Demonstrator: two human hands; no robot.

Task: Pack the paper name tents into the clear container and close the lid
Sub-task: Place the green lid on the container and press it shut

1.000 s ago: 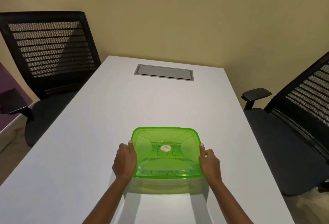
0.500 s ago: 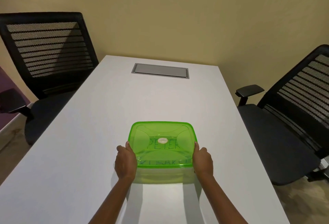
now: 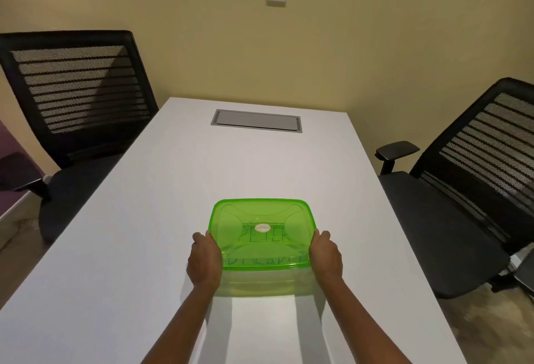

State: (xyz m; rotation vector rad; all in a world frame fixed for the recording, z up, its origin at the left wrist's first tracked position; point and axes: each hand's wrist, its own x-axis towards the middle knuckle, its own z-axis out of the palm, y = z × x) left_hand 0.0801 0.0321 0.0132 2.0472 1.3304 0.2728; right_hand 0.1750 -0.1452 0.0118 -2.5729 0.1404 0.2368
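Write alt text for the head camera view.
Two hands, left hand and right hand, grip the sides of a clear container with its green lid on, on a white table between two black chairs.

Green lid point(image 3: 261, 230); white table point(image 3: 115, 248); perhaps blue lettering.

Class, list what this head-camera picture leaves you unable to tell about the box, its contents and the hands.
- Name tents: their number is unclear; the green lid tints them, and only "PETER" reads clearly.
- Second line of writing: cut by the lid's front rim.
- Lid seal: too fine to judge.
- Left hand and right hand: fingers hidden behind the clear container.
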